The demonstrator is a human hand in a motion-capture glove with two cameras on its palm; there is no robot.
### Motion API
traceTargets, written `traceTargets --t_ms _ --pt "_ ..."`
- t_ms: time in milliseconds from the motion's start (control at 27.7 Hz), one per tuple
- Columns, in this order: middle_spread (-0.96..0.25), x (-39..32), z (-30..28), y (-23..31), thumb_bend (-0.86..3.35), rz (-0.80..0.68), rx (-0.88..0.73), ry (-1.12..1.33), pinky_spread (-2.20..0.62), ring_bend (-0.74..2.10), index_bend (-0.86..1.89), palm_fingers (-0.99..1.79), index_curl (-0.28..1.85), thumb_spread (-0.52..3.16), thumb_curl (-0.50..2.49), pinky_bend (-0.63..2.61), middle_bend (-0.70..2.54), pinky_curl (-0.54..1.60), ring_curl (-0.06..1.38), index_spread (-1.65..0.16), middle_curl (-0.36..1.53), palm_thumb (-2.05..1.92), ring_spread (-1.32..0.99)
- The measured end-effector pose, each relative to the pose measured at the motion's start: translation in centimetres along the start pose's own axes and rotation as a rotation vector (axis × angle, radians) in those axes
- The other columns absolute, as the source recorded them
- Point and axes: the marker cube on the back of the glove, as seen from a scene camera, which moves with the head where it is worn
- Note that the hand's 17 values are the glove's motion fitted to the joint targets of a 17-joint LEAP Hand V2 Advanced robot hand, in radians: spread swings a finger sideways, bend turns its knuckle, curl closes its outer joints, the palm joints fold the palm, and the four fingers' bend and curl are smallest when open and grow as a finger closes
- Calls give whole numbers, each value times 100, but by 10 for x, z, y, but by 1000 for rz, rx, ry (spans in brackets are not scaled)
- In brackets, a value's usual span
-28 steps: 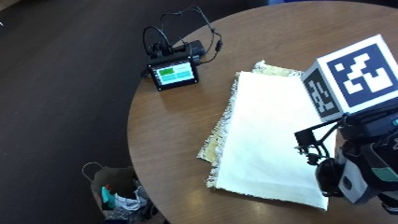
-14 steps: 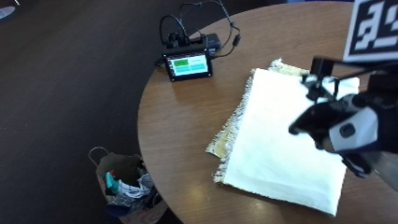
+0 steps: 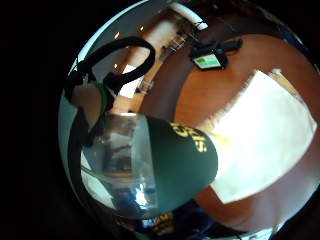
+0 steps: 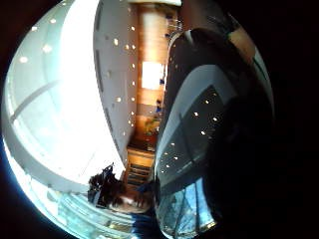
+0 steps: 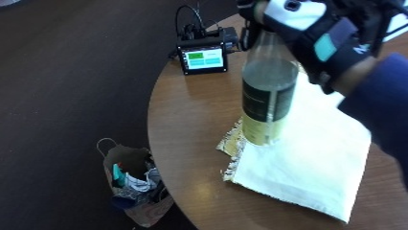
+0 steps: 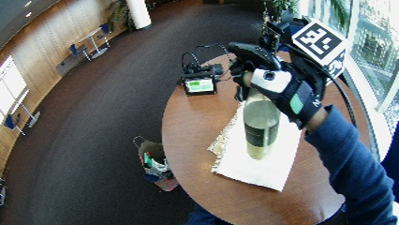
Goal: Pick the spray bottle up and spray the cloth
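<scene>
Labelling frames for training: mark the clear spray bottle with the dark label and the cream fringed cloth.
clear spray bottle with dark label (image 5: 268, 98): outside view, on the label.
cream fringed cloth (image 5: 306, 167): outside view, bare middle of the cloth.

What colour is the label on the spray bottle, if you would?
Dark green label with yellow lettering, clearest in the little finger side palm view.

Round wooden table (image 5: 185, 143) carries a cloth (image 5: 306, 158) and, seemingly, a screen device (image 5: 203, 58).

The outside view looks down from close above the table (image 5: 191, 143). The wide one sits higher and farther back, taking in the floor. Both share the cloth (image 5: 306, 158) and the screen (image 5: 204, 58), which the little-finger palm view also catches; the thumb-side one faces the ceiling.
</scene>
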Motion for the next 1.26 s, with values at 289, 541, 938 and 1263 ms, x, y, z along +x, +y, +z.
traceTargets --t_ms 289,541,938,1263 --pt "-11 30 22 -101 -2 -14 236 -201 -14 71 3 110 20 76 72 35 88 34 44 -25 54 91 -20" --pt "-11 51 23 -130 -1 46 264 -117 -13 67 3 110 18 87 70 32 92 34 43 -24 54 91 -20" --pt "-5 118 -20 -12 -5 -95 95 270 14 50 7 29 11 105 56 57 45 40 38 -39 39 71 -12" --pt "-5 204 -53 147 -3 -57 520 396 21 51 18 62 19 113 50 36 45 32 32 -39 38 66 -12"
